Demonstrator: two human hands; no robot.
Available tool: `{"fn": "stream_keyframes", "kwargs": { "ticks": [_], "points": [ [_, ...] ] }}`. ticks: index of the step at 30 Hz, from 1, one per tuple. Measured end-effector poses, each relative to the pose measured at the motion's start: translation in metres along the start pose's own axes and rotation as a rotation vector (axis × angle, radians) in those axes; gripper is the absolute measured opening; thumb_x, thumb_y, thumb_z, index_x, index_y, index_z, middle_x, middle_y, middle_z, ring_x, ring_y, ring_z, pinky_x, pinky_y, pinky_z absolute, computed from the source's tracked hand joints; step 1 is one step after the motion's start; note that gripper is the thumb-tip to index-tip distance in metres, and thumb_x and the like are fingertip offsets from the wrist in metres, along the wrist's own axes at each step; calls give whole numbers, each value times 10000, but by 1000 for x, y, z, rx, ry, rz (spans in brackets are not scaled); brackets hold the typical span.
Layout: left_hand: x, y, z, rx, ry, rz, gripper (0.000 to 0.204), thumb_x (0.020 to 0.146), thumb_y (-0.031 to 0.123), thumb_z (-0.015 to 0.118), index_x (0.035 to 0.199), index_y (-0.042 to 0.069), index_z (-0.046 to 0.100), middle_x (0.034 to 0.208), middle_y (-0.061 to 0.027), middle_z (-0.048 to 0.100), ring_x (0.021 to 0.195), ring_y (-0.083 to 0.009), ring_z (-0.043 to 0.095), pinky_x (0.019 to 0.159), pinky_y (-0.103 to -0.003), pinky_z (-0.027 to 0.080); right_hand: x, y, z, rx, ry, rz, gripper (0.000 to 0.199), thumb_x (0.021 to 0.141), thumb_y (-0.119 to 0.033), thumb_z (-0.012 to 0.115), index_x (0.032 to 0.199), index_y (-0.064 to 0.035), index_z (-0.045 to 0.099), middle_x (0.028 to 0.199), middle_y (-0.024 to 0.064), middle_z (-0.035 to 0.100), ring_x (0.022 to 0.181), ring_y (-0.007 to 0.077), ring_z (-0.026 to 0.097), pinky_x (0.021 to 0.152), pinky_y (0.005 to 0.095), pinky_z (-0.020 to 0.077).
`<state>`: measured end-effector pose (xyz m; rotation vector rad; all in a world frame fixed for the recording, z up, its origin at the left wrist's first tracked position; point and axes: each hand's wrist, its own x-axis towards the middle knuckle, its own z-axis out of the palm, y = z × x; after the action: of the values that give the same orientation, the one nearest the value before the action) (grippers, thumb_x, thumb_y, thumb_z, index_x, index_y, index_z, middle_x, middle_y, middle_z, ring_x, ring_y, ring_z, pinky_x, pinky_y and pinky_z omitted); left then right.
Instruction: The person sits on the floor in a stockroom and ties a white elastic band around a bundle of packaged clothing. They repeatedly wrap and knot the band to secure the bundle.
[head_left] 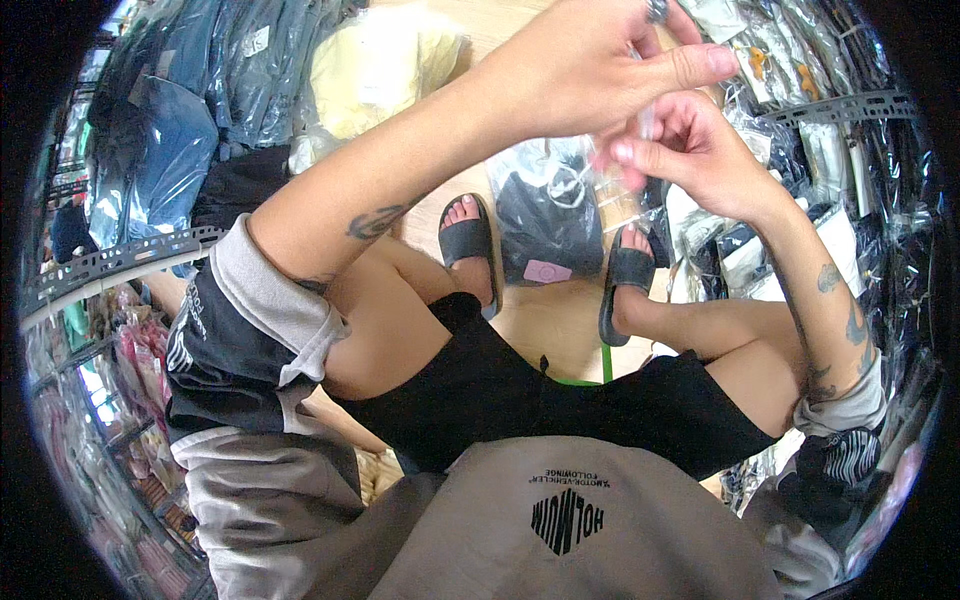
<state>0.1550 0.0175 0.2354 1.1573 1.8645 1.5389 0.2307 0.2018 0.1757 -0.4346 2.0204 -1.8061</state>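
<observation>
My left hand is up at the top, its thumb pointing right and its fingers partly hidden and bent. What it grips is hidden. Just below and to the right, my right hand has its fingers curled and thumb pinched against them. A clear plastic strip, partly blurred, hangs from its fingertips. Beneath the hands, a dark folded garment in a clear plastic bag lies on the floor between my feet, with a pink label at its near end.
Bagged yellow clothing lies at the far left. Bagged jeans and other packed clothes fill shelves with a perforated metal rail on the left. More bagged garments crowd the right side. My sandalled feet flank the dark bag.
</observation>
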Motion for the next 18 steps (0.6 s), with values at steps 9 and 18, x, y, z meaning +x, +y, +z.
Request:
{"fn": "stream_keyframes", "kwargs": {
  "ticks": [9, 18],
  "points": [
    [-20, -61, -69, 702, 59, -136, 323, 762, 191, 722, 1046, 76, 619, 689, -86, 583, 658, -185, 561, 627, -324, 461, -54, -13, -156, -360, 1093, 313, 259, 912, -331, 517, 816, -104, 594, 667, -68, 461, 574, 35, 350, 515, 227, 269],
    [-40, -91, -90, 717, 571, -305, 163, 773, 174, 675, 834, 25, 703, 625, -80, 613, 543, -115, 545, 490, -286, 427, -93, 54, -207, -962, 798, 369, 369, 881, -326, 614, 697, -13, 549, 600, -16, 465, 592, 81, 378, 546, 260, 346]
  ]
}}
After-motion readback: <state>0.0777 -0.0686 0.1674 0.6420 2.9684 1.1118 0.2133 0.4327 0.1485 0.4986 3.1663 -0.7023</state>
